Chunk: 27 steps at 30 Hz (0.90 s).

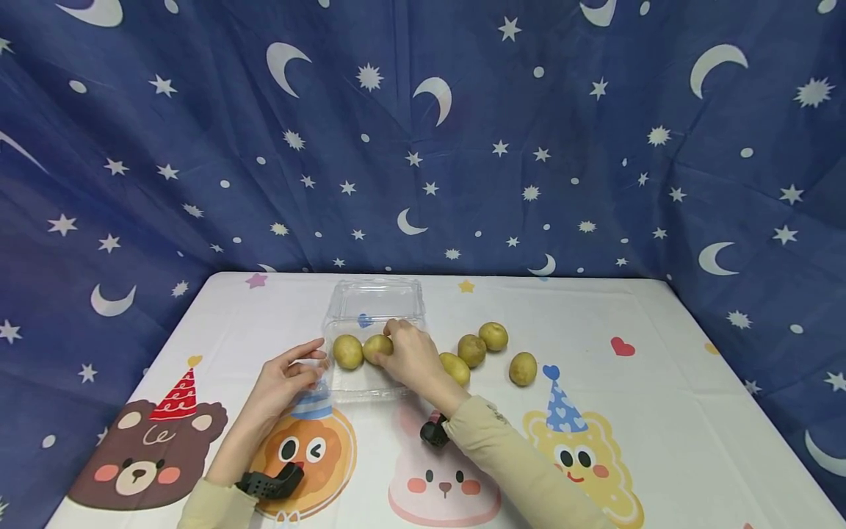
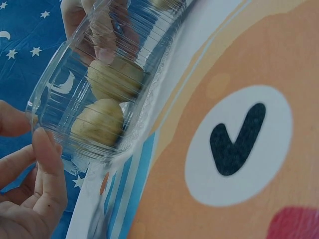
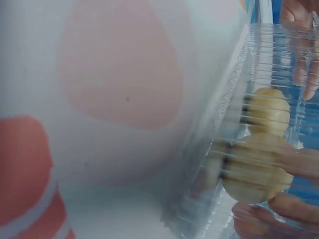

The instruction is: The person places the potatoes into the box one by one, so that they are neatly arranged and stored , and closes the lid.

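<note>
A clear plastic clamshell container (image 1: pixel 370 382) stands on the table with its lid (image 1: pixel 375 297) folded back. One small potato (image 1: pixel 347 352) lies inside near the left wall. Beside it is a second potato (image 1: pixel 377 348), which my right hand (image 1: pixel 416 360) grips with thumb and fingers inside the container. In the right wrist view this held potato (image 3: pixel 251 174) shows through the ribbed wall, close against the other potato (image 3: pixel 271 109). My left hand (image 1: pixel 287 378) is at the container's left side, its thumb and a finger (image 2: pixel 47 164) pinching the rim.
Several loose potatoes lie right of the container, among them one beside my right wrist (image 1: pixel 456 369), two farther back (image 1: pixel 493 336) and one apart (image 1: pixel 523 368). A white cloth with cartoon prints (image 1: pixel 661 411) covers the table; a blue star curtain (image 1: pixel 489 184) hangs behind.
</note>
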Motion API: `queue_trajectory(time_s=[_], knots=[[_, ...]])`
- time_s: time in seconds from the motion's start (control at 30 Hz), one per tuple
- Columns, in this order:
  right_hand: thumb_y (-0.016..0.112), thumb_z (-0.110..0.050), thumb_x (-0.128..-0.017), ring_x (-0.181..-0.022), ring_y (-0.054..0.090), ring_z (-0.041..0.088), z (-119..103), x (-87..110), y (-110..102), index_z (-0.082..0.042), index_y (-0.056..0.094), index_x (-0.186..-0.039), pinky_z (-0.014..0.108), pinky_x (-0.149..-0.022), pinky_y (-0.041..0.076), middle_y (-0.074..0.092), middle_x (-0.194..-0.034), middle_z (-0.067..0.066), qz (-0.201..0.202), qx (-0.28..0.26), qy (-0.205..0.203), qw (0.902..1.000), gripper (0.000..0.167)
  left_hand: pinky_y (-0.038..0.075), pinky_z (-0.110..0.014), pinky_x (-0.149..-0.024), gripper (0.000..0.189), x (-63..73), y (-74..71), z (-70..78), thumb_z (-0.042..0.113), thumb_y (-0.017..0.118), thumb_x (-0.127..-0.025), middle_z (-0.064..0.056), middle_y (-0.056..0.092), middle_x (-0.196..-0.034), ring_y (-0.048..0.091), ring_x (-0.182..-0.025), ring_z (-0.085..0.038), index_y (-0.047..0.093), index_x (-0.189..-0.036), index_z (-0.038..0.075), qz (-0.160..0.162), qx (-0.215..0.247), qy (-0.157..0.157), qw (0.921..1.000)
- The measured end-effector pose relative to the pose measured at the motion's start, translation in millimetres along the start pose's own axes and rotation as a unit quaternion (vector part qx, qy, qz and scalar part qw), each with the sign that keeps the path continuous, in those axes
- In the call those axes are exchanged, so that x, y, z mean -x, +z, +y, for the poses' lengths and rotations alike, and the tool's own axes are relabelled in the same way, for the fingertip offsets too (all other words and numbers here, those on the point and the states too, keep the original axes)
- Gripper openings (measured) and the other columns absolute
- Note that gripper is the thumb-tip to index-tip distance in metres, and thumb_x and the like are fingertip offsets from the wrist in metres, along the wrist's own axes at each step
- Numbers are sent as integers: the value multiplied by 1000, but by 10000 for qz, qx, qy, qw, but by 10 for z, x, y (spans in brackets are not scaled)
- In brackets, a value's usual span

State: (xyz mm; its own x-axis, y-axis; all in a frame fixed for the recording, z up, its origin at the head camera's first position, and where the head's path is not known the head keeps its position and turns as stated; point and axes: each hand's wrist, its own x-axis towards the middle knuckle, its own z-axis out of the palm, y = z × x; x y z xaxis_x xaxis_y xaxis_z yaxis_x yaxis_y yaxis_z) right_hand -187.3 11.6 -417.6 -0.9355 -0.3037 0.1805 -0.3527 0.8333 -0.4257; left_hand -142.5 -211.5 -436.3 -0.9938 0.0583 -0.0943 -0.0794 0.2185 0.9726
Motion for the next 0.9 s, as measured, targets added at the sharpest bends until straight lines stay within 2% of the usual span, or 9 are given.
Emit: queue_trajectory(time_s=[0.23,0.47,0.7,0.9], knots=[[78,-22,-77,-72,61,19,-12,30,-139,-7,64,-109,32,-66,51,68,-101,6,28,-127,-2,9999,39,53,-20,-67,55,-6,6,-7,1,62,-87,-23,55,-121,59,-78,3,46,-140,0,21,-55,11,10000],[74,-21,-80,-86,65,18,32,112,-284,-11,64,-110,31,-70,51,68,-104,4,169,-359,-20,9992,33,53,-19,-67,56,0,-7,-5,1,62,-87,-22,55,-121,59,-78,2,46,-140,1,20,-20,-7,10000],[73,-20,-82,-93,67,20,114,240,-412,-13,65,-110,36,-74,52,70,-103,3,598,-657,-84,9960,30,53,-19,-67,55,9,-13,1,1,61,-87,-22,55,-122,59,-79,2,46,-141,2,28,-50,-36,10000],[73,-18,-82,-94,65,19,211,382,-521,-13,66,-109,34,-77,52,69,-103,3,806,-860,123,9930,29,52,-18,-67,56,11,7,1,1,59,-88,-21,55,-123,59,-81,1,44,-142,1,5,-97,-67,9999]])
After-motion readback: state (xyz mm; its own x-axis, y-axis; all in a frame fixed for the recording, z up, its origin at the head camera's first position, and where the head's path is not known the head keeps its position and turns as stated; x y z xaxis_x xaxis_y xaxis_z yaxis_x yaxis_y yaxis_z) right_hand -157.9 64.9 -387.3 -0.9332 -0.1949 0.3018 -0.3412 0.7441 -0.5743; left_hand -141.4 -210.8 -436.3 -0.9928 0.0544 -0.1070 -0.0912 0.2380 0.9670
